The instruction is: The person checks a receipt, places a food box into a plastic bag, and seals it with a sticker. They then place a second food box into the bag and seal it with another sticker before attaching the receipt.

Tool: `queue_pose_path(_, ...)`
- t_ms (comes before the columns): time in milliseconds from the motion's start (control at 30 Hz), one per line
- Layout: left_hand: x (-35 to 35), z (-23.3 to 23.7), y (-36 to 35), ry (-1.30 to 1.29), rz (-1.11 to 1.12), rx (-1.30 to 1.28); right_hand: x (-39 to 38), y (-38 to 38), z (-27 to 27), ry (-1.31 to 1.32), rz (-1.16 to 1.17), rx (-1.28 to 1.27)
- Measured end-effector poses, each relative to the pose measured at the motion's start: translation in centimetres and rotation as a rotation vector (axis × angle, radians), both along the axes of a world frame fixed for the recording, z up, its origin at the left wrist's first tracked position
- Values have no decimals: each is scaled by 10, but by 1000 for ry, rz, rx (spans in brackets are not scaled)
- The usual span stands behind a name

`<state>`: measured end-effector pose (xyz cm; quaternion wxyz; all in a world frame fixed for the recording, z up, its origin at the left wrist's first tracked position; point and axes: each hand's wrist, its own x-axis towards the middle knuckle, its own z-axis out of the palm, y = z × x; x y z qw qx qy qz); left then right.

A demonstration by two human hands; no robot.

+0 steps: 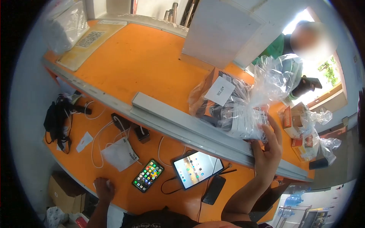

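Note:
A clear plastic bag [243, 114] with dark boxed goods inside stands on the raised orange counter, a white label [220, 91] on its side. My right hand [269, 146] grips the bag's lower right end, thumb low and fingers bent up against the plastic. My left hand [104, 190] rests on the lower desk with its fingers curled; a small white bit shows at the fingers, too small to name. Between my hands lie a lit phone [148, 175], a lit tablet [197, 169] and a dark phone [214, 189].
A grey metal rail [182, 119] edges the raised counter. Cables, a white paper pouch [119, 155] and a black strapped item [56, 121] lie on the lower desk. More bagged boxes [302, 127] stand at right. Beyond the counter, a person holds a dark phone [312, 82].

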<state>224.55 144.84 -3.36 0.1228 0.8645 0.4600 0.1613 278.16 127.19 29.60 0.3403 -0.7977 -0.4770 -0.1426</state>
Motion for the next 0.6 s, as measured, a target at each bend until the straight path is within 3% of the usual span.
queue_pose_path(233, -4, -11, 2, -10, -25, 19, 8, -4, -13, -141, 3, 64)
queue_pose_path(333, -3, -11, 2, -18, -28, 27, -3, -1, -10, 23, -35, 106)
queue_pose_path(600, -6, -14, 1, 59, 3, -1, 0, -3, -14, -40, 2, 120)
